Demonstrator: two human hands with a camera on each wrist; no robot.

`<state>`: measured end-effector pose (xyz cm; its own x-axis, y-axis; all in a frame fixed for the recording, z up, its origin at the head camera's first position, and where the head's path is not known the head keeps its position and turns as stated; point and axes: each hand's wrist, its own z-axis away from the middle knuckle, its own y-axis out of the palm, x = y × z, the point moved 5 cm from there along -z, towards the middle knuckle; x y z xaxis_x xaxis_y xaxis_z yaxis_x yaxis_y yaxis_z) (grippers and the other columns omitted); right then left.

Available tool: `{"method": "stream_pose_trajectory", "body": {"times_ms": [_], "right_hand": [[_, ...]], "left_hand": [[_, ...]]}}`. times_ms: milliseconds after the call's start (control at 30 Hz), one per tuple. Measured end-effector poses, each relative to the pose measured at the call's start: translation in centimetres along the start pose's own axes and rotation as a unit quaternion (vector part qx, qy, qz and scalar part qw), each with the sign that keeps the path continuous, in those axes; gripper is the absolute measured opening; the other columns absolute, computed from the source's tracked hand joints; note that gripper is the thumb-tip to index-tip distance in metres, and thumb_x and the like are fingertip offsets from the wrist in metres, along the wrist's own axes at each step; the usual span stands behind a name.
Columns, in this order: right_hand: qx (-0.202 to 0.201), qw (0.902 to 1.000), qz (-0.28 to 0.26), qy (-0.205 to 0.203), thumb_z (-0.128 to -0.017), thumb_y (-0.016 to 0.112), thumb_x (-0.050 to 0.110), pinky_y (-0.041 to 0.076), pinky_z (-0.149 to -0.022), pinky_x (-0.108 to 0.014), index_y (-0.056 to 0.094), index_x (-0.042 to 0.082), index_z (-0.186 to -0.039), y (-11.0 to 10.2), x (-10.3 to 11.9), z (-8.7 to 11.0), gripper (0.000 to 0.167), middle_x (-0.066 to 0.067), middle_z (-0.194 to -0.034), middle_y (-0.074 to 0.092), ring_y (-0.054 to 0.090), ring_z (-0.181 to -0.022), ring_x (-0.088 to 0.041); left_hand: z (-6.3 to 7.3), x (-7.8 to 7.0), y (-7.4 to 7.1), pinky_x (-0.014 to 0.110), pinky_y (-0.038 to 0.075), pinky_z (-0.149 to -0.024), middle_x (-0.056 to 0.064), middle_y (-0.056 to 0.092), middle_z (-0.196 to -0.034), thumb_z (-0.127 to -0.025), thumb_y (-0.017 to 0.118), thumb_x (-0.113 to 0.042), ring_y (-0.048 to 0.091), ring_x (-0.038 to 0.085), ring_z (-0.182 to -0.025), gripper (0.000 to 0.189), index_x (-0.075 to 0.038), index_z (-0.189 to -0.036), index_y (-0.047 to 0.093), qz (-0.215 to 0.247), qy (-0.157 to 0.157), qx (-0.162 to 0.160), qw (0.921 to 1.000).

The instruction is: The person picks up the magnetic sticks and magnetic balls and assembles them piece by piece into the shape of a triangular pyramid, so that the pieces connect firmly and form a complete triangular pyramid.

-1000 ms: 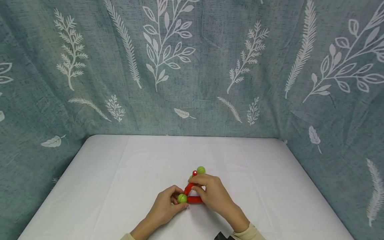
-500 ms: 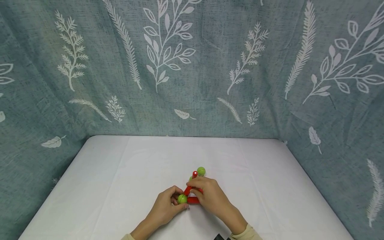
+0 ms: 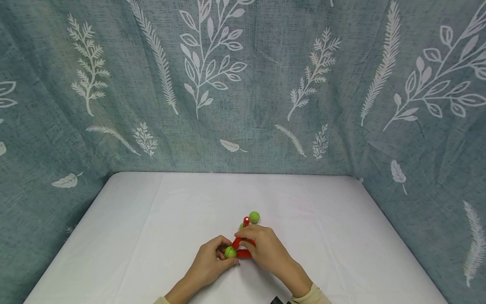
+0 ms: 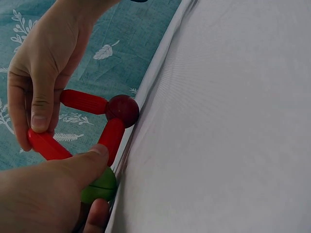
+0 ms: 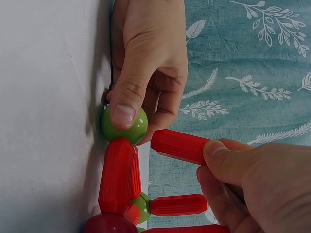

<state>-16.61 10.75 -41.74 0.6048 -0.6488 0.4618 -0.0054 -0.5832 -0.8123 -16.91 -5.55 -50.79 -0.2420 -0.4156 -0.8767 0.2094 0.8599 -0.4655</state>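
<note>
My left hand [image 3: 209, 259] holds a green ball [image 3: 230, 252] of a magnetic rod-and-ball frame, thumb and fingers around it. My right hand [image 3: 268, 247] pinches a loose-ended red rod [image 5: 179, 145] between thumb and fingers. In the right wrist view, that rod's free end lies close to the held green ball [image 5: 124, 124], with a small gap visible. Another red rod [image 4: 112, 141] runs from this ball to a dark red ball [image 4: 122, 111], which the right hand hides in the head view. Behind the hands, a red rod [image 3: 246, 221] with a white tip points upward.
A green ball [image 3: 254, 217] sits at the far end of the frame. Under everything is a white-covered table [image 3: 114, 253], and a leaf-patterned teal curtain [image 3: 258, 84] hangs behind and beside it. A black object [image 3: 278, 300] shows by the right sleeve.
My right hand has shifted slightly left and down, bringing its pinched red rod into view nearer the left-hand ball. My left hand stays in place.
</note>
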Motion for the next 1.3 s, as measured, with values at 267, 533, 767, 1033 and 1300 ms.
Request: {"method": "stream_pose_trajectory", "body": {"times_ms": [267,533,767,1033,1300], "right_hand": [[0.004,1.0000,0.009,-0.001,-0.085,0.080,0.005,0.061,-0.086,-0.029,0.079,0.011,-0.106,0.1,0.3,-0.2,0.022,-0.002,-0.106,0.077,0.073,-0.103,-0.018],[0.008,0.9993,0.036,-0.006,-0.085,0.079,0.002,0.061,-0.086,-0.031,0.078,0.009,-0.107,0.4,0.7,-0.2,0.023,-0.005,-0.107,0.076,0.073,-0.102,-0.020],[0.022,0.9967,0.078,0.006,-0.089,0.076,0.004,0.060,-0.089,-0.032,0.077,0.008,-0.112,0.5,1.2,-0.3,0.024,-0.006,-0.112,0.075,0.072,-0.106,-0.022],[0.011,0.9953,0.096,-0.009,-0.090,0.075,0.005,0.060,-0.087,-0.028,0.077,0.008,-0.114,0.9,1.1,0.0,0.024,-0.005,-0.109,0.074,0.071,-0.104,-0.018],[0.011,0.9940,0.108,-0.009,-0.091,0.076,0.006,0.060,-0.088,-0.029,0.076,0.007,-0.115,0.7,1.3,0.3,0.025,-0.005,-0.111,0.074,0.070,-0.105,-0.018]], "left_hand": [[-0.2,0.1,-0.1,0.017,0.047,-0.065,-0.003,0.065,-0.091,-0.082,0.087,-0.030,0.055,0.004,-0.074,0.040,-0.012,-0.110,0.066,0.001,-0.003,0.001,1.0000],[-0.2,0.2,-0.2,0.017,0.047,-0.064,-0.003,0.065,-0.092,-0.081,0.087,-0.031,0.055,0.004,-0.074,0.039,-0.013,-0.109,0.066,-0.001,-0.004,0.001,1.0000],[-0.2,0.3,-0.3,0.017,0.047,-0.064,-0.003,0.065,-0.092,-0.081,0.087,-0.031,0.054,0.003,-0.073,0.040,-0.012,-0.110,0.066,0.000,-0.002,0.004,1.0000],[-0.1,0.2,0.0,0.017,0.048,-0.065,-0.003,0.066,-0.094,-0.082,0.087,-0.030,0.054,0.003,-0.073,0.039,-0.013,-0.110,0.066,-0.006,0.003,-0.001,1.0000],[0.1,-0.1,0.3,0.017,0.048,-0.066,-0.003,0.067,-0.094,-0.082,0.087,-0.030,0.055,0.003,-0.074,0.039,-0.013,-0.110,0.066,-0.011,-0.003,-0.004,0.9999]]}}
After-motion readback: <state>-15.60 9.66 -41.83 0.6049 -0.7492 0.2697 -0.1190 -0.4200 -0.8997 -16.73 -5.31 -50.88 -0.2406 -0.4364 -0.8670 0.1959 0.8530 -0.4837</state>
